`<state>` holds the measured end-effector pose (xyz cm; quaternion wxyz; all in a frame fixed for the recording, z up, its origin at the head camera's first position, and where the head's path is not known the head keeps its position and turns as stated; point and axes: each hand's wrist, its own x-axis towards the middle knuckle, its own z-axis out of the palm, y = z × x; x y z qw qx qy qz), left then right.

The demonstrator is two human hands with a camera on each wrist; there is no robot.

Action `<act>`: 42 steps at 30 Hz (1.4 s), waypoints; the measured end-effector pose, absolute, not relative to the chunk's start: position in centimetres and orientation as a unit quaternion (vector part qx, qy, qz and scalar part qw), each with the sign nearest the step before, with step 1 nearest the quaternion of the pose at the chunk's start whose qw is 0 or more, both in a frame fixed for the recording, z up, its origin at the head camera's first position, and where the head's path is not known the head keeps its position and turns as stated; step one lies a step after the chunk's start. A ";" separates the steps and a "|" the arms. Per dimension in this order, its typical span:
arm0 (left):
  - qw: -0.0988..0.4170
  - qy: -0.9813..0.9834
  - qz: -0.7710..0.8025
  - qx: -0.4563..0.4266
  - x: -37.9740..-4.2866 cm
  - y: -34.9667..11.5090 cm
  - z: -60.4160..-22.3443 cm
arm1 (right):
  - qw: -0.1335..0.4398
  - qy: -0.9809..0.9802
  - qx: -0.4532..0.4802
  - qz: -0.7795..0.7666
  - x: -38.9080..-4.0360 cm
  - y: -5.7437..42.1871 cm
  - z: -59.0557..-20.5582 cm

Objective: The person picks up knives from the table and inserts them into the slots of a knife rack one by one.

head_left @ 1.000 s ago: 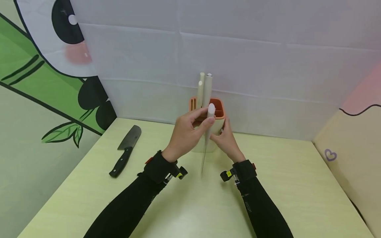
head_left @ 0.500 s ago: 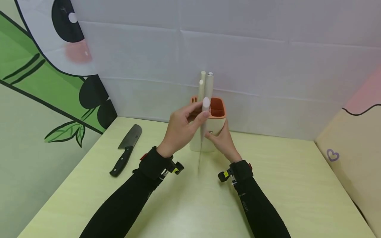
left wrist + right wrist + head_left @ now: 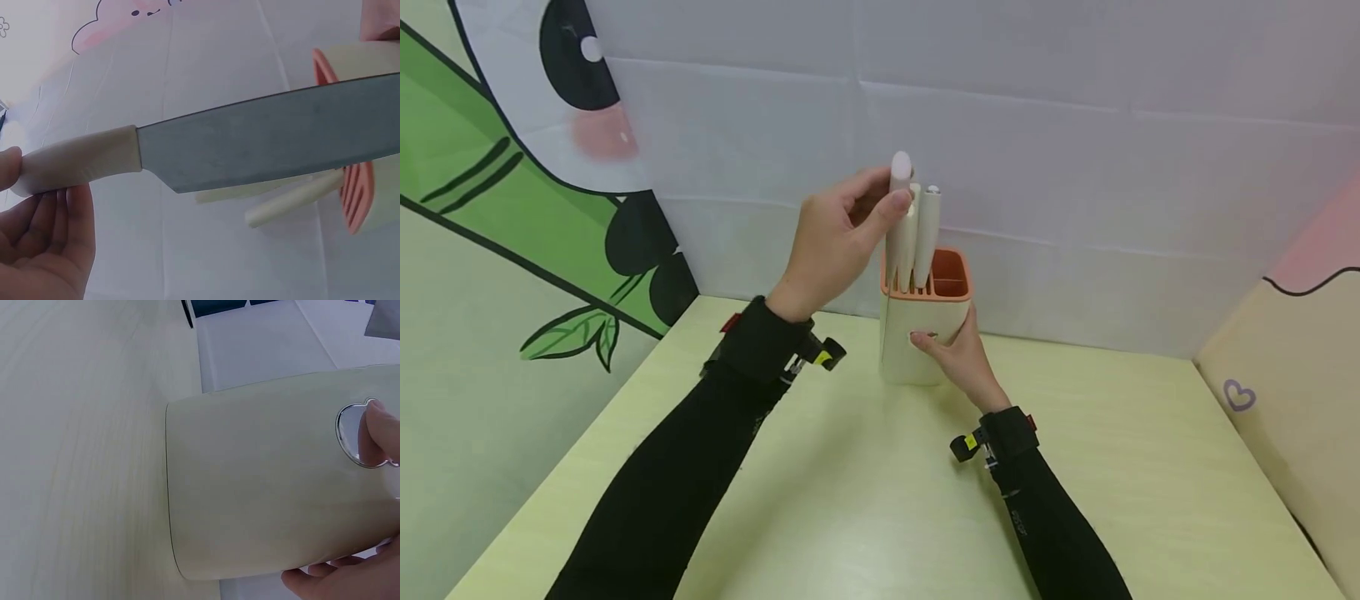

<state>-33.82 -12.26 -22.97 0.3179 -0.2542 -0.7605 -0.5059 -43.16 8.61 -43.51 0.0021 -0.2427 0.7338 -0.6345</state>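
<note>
My left hand (image 3: 831, 237) pinches a kitchen knife (image 3: 269, 137) by its pale handle, thumb on one side and fingers on the other. Its wide grey blade points down and looks like a thin line in the head view, overlapping the left front of a cream knife block (image 3: 910, 333). An orange slotted top (image 3: 951, 275) caps the block, and several pale handles (image 3: 927, 237) stand up from it. My right hand (image 3: 962, 358) grips the block's right side. In the right wrist view, the thumb (image 3: 381, 431) lies on a shiny metal badge (image 3: 353, 434).
The block stands on a pale wooden table (image 3: 1075, 458), near its back edge. A white sheet (image 3: 1037, 192) hangs behind, and a printed wall panel (image 3: 550, 275) rises at the left. My left sleeve (image 3: 692, 450) covers the spot where a black-handled knife lay earlier.
My left hand has lifted the kitchen knife up and leftward, from in front of the block to above its left side. The right hand has kept its grip on the block.
</note>
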 end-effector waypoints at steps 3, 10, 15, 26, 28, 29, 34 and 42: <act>0.325 -0.767 -0.494 -0.250 -34.3 -12.6 -21.1 | 0.002 0.736 -0.240 -0.633 -43.2 8.5 -43.6; 0.350 -0.769 -0.474 -0.248 -34.9 -12.6 -17.3 | -0.005 0.733 -0.248 -0.633 -43.4 8.6 -43.7; 0.363 -0.761 -0.475 -0.252 -35.7 -12.3 -16.3 | 0.000 0.731 -0.244 -0.637 -43.4 8.7 -43.7; 0.340 -0.767 -0.490 -0.236 -38.7 -12.1 -17.9 | -0.001 0.728 -0.239 -0.642 -43.3 8.6 -43.7; 0.341 -0.767 -0.490 -0.234 -39.0 -12.1 -18.2 | -0.002 0.726 -0.243 -0.643 -43.3 8.5 -43.6; 0.341 -0.766 -0.492 -0.233 -39.2 -12.2 -18.4 | -0.003 0.726 -0.245 -0.643 -43.3 8.4 -43.6; 0.342 -0.764 -0.496 -0.231 -39.5 -12.5 -18.8 | -0.005 0.723 -0.252 -0.643 -43.4 8.3 -43.6; 0.349 -0.768 -0.487 -0.226 -40.0 -13.0 -18.9 | -0.003 0.727 -0.250 -0.639 -43.3 8.2 -43.3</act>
